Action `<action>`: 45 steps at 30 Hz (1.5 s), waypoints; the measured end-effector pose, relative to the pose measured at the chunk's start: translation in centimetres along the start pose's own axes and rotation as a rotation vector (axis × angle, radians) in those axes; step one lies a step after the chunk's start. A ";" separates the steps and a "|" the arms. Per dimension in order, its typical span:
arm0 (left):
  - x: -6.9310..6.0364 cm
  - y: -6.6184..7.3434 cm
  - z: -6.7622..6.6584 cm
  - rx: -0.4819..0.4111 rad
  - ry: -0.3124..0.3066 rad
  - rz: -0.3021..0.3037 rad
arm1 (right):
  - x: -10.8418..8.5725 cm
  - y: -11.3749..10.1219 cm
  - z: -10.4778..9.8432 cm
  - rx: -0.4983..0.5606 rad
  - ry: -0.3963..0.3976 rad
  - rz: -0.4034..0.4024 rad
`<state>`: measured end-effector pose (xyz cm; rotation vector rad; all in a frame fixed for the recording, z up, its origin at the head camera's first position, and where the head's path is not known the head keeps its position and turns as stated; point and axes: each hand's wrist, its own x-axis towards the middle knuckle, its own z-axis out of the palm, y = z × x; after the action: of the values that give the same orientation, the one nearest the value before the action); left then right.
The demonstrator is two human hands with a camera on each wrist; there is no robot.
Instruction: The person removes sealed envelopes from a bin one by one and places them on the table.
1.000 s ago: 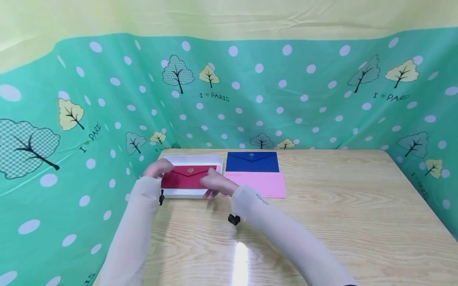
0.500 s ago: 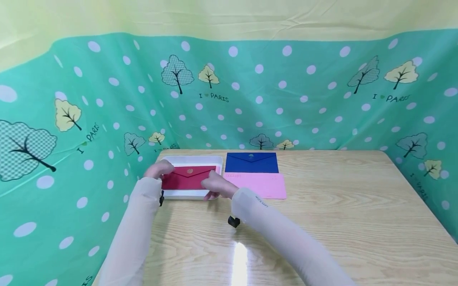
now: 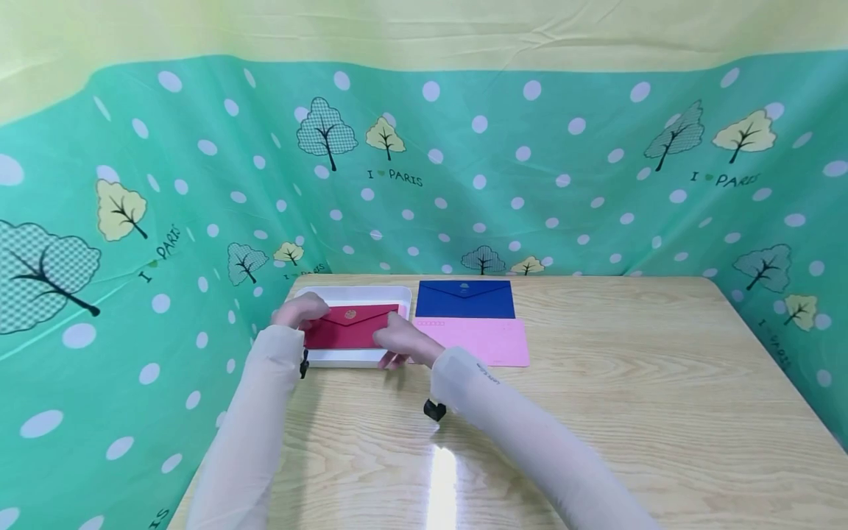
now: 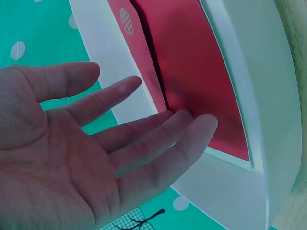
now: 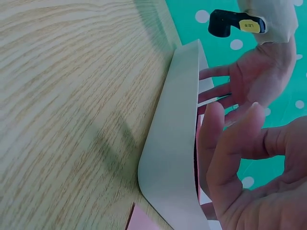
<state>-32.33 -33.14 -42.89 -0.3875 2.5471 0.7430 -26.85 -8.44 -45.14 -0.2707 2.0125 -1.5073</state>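
Observation:
A red envelope point(image 3: 349, 328) with a gold round emblem lies flap up in a white tray point(image 3: 361, 358) at the back left of the table. At its left end my left hand point(image 3: 301, 311) reaches over the tray; in the left wrist view the hand point(image 4: 120, 143) has its fingers extended, the tips against the red paper. My right hand point(image 3: 405, 340) is at the envelope's right end, over the tray's front right corner. The right wrist view shows that hand point(image 5: 244, 177) with loosely bent fingers by the tray wall point(image 5: 168, 143); its fingertip contact is partly hidden.
Right of the tray lie a blue envelope point(image 3: 466, 299) and, in front of it, a pink envelope point(image 3: 473, 341). The wooden table point(image 3: 616, 383) extends to the right. A green dotted cloth point(image 3: 397, 221) hangs at the back and sides.
My left hand has shifted slightly right over the red envelope's left end. My right hand stays nearly where it was, and the envelope remains in the tray.

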 end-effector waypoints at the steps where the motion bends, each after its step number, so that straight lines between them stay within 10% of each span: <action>1: 0.0 0.0 0.0 -0.002 0.004 -0.001 | 0.0 0.0 0.0 -0.003 0.003 -0.004; 28: -0.9 0.1 0.4 -0.054 -0.040 0.022 | 1.6 0.1 -0.8 0.003 0.247 0.023; 45: -1.7 0.0 1.1 0.022 -0.013 0.071 | 1.3 0.4 -0.2 -0.040 0.240 -0.002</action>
<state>-30.50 -32.30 -42.92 -0.2849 2.5666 0.7403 -27.90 -8.80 -45.93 -0.1119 2.2307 -1.5642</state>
